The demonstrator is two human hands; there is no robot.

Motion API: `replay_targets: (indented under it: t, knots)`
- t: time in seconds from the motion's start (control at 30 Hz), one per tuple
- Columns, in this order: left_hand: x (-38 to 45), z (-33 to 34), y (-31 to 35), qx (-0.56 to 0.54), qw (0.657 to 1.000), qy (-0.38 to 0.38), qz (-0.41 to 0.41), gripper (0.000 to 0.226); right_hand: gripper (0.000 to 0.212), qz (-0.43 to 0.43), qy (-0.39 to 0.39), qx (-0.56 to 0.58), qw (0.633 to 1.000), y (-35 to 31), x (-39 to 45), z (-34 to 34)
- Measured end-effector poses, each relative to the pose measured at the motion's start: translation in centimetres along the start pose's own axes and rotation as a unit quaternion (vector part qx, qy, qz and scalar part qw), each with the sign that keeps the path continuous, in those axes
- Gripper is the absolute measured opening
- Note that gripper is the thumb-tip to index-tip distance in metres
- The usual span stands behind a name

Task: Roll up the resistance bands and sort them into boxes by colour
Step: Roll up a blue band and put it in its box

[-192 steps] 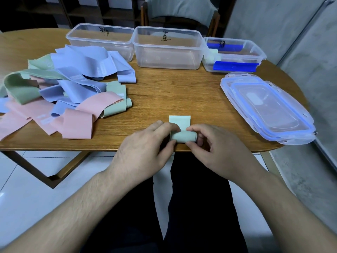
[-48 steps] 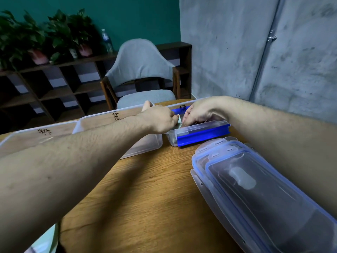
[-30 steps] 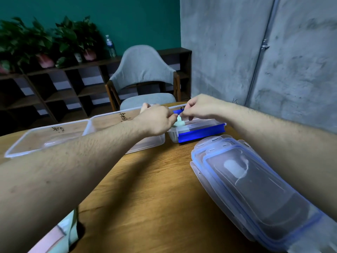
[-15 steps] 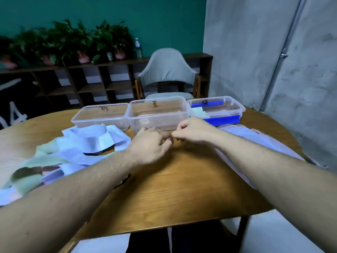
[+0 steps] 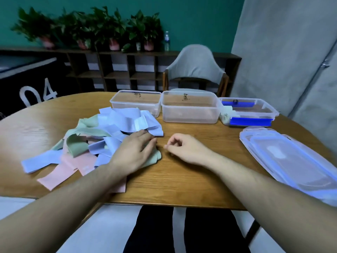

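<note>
A loose pile of resistance bands (image 5: 102, 136) in blue, green and pink lies on the left of the wooden table (image 5: 191, 178). My left hand (image 5: 135, 152) rests flat on a green band (image 5: 156, 157) at the pile's right edge. My right hand (image 5: 184, 149) hovers just right of it, fingers loosely curled, holding nothing. Three clear boxes stand in a row at the back: the left box (image 5: 135, 104), the middle box (image 5: 189, 110), and the right box (image 5: 248, 112) with blue clips, which holds rolled green bands (image 5: 226, 115) at its left end.
Stacked clear lids with blue rims (image 5: 291, 161) lie at the right of the table. A grey chair (image 5: 195, 68) stands behind the boxes. Shelves with potted plants (image 5: 94, 30) line the far wall.
Both hands pulled back from the right box, leaving the green roll inside it. My left hand has come down on the band pile, and the view has swung back to the table.
</note>
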State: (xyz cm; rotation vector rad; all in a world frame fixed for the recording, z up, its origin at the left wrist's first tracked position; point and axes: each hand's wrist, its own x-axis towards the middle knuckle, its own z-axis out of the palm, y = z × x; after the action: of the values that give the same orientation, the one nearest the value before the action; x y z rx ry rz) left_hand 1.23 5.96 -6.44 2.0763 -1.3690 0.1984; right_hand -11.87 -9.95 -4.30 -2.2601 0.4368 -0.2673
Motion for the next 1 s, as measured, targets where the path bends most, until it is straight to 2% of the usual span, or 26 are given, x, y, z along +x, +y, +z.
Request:
replay_targets:
  t: [0.17, 0.3, 0.5, 0.57, 0.63, 0.73, 0.8, 0.9, 1.0]
  knots:
    - [-0.8, 0.3, -0.2, -0.084, 0.995, 0.029, -0.053, 0.023, 0.004, -0.024, -0.001, 0.039, 0.999, -0.1, 0.9, 1.9]
    - [-0.9, -0.4, 0.5, -0.185, 0.974, 0.041, -0.125, 0.020, 0.008, -0.030, 0.008, 0.065, 0.997, -0.2, 1.6, 2.8]
    - [-1.0, -0.6, 0.3, -0.252, 0.952, 0.071, -0.161, 0.025, 0.007, -0.025, 0.032, 0.042, 0.998, -0.2, 3.4, 3.5]
    - [-0.9, -0.5, 0.2, -0.261, 0.947, 0.076, -0.173, 0.025, 0.013, -0.011, 0.054, 0.022, 0.998, -0.3, 4.2, 3.5]
    - [-0.9, -0.4, 0.1, -0.266, 0.944, 0.075, -0.178, 0.025, 0.029, 0.012, 0.064, -0.002, 0.998, -0.4, 5.2, 3.2]
    - [-0.7, -0.1, -0.2, -0.250, 0.949, 0.062, -0.181, 0.019, 0.052, 0.049, 0.038, -0.058, 0.996, -0.1, 7.0, 2.9]
    - [-0.6, 0.2, -0.5, -0.223, 0.957, 0.039, -0.183, 0.014, 0.040, 0.058, 0.022, -0.105, 0.993, 0.3, 8.2, 3.0]
    - [-0.5, 0.5, -0.6, -0.176, 0.970, 0.008, -0.167, 0.007, 0.005, 0.050, 0.038, -0.108, 0.992, 0.5, 8.3, 2.9]
    - [-0.5, 0.4, -0.7, -0.143, 0.979, -0.006, -0.146, 0.007, 0.009, 0.022, 0.047, -0.059, 0.997, 0.7, 7.0, 2.6]
